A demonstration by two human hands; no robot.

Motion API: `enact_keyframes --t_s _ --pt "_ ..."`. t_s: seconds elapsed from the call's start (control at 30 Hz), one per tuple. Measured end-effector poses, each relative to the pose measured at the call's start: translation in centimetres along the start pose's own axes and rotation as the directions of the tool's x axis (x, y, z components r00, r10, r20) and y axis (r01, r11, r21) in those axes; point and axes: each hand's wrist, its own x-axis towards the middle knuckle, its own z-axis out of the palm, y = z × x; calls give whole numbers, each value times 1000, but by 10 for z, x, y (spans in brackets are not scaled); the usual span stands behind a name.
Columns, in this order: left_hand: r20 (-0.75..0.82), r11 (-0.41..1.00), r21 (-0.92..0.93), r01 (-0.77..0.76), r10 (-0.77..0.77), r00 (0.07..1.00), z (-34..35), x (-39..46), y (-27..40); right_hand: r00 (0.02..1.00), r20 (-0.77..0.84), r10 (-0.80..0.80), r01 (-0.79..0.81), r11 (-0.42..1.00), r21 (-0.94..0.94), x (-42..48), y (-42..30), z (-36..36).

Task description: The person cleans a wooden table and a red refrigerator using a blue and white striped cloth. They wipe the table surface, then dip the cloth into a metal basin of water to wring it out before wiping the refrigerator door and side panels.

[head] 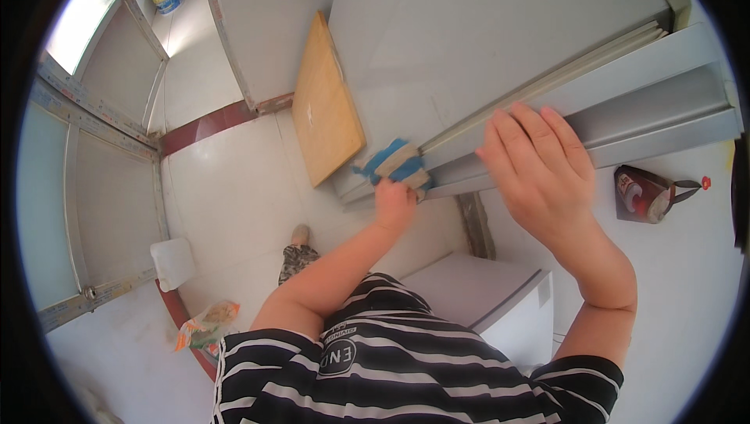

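My left hand (pixel 395 204) is shut on a blue-and-tan striped cloth (pixel 397 166), pressed at the far-left end of a silver-grey door edge (pixel 650 75). This long edge has a recessed channel and belongs to a tall grey appliance (pixel 445 31), apparently a refrigerator. Farther right along the same edge lies my right hand (pixel 536 172), its fingers over the upper rim. Its palm side is hidden, so I cannot tell whether it grips the rim.
A yellow wooden board (pixel 325 101) leans against the appliance. A low white cabinet (pixel 469 289) stands near my body. On the right is a dark red bag or box (pixel 641 194). A white plastic container (pixel 173 263) and a plastic bag (pixel 208 324) lie left, near framed door panels (pixel 117 213).
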Motion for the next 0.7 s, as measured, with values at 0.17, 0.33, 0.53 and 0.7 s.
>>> enact_keyframes --t_s 0.17,0.33,0.53,0.7 --pt "-52 998 -57 4 -7 999 -14 8 43 990 -125 -63 67 997 32 -10 8 8" --pt "-419 771 -349 -532 379 825 -69 89 183 856 -498 -135 223 967 121 -11 26 11" --pt "-506 697 -138 -704 561 655 -131 190 293 813 -582 11 130 971 200 -5 24 8" --pt "-353 801 -155 -579 502 789 -117 204 244 802 -595 52 109 967 231 -6 22 9"
